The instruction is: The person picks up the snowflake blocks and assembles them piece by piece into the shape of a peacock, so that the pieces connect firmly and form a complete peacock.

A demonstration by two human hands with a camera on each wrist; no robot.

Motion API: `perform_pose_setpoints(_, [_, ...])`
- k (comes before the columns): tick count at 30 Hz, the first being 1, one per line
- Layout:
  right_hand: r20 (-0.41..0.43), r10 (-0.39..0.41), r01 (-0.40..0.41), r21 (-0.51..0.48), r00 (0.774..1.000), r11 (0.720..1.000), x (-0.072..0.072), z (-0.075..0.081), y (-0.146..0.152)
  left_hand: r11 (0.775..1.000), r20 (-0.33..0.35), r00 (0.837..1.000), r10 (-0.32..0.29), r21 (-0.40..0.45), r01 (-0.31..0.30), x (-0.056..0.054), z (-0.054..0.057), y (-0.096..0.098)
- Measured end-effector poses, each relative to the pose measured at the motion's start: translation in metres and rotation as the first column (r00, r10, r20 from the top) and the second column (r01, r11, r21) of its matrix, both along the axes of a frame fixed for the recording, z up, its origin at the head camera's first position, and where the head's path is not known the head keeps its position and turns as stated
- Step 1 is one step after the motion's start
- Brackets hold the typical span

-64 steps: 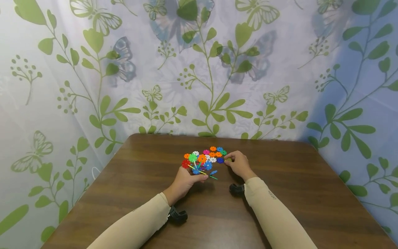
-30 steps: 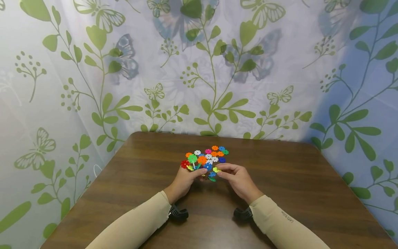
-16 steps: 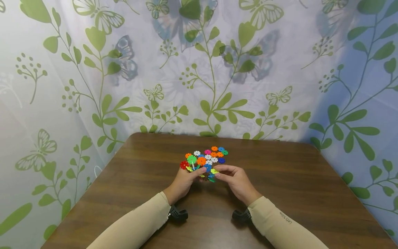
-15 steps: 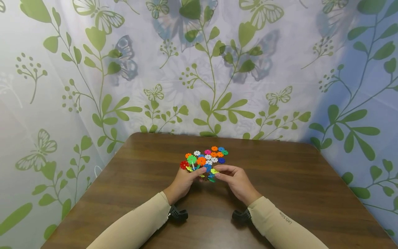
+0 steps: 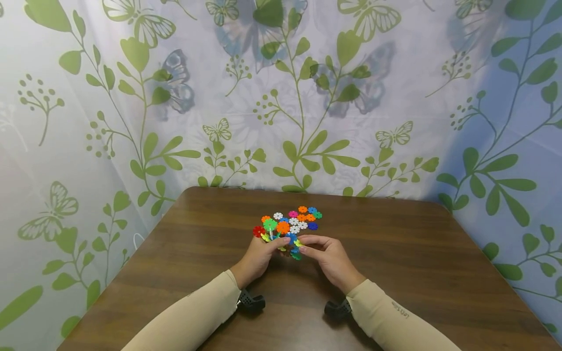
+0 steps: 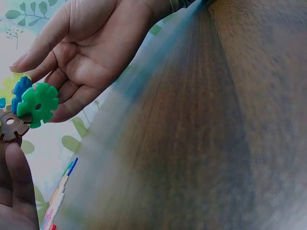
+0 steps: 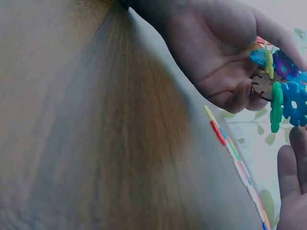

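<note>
In the head view my left hand (image 5: 259, 256) grips a cluster of joined notched plastic discs, among them a red disc (image 5: 258, 231), a light green disc (image 5: 270, 224) and an orange disc (image 5: 283, 227). My right hand (image 5: 331, 256) pinches a yellow disc (image 5: 298, 243) at the cluster's right side, between thumb and forefinger. The left wrist view has a green disc (image 6: 38, 105) and a blue disc (image 6: 21, 91) beside the right hand, and a brown disc (image 6: 10, 125) at the left fingers. In the right wrist view a purple disc (image 7: 284, 64) lies by the left thumb.
Loose discs lie flat on the brown wooden table (image 5: 386, 253) just beyond the hands: several white and orange ones, plus a pink disc (image 5: 293, 214) and a dark blue disc (image 5: 312, 226). A leaf-and-butterfly patterned curtain (image 5: 281, 97) hangs behind the table.
My right hand has come left from beside the loose discs, bringing the yellow disc to the cluster. The left hand has turned the cluster slightly. In the last half second both shifted a little left.
</note>
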State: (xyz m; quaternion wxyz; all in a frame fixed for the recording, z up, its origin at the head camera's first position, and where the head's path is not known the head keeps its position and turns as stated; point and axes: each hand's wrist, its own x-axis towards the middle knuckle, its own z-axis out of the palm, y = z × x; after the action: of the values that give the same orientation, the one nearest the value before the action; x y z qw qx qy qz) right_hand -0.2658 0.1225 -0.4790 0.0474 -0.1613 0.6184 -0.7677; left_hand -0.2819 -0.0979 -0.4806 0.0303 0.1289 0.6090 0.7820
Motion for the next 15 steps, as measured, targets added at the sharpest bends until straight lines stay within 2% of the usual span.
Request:
perform_pose_setpoints(7, [0.003,-0.004,0.004,0.006,1.000,1.000,0.0033,0.0008,-0.0040,0.999,-0.049,0.999,0.024,0.049,-0.022,-0.0014,-0.0016,0.0041])
perform_pose_setpoints(11, [0.006,-0.010,0.009,0.019,1.000,1.000,0.0055,0.0022,-0.0061,0.998,-0.042,0.998,0.038,0.046,-0.036,-0.0008,-0.0010,0.0050])
perform_pose_setpoints(15, [0.006,-0.015,0.015,0.001,1.000,1.000,0.0055,0.0025,-0.0077,0.999,-0.034,0.999,0.023,0.040,-0.022,-0.0011,-0.0006,0.0039])
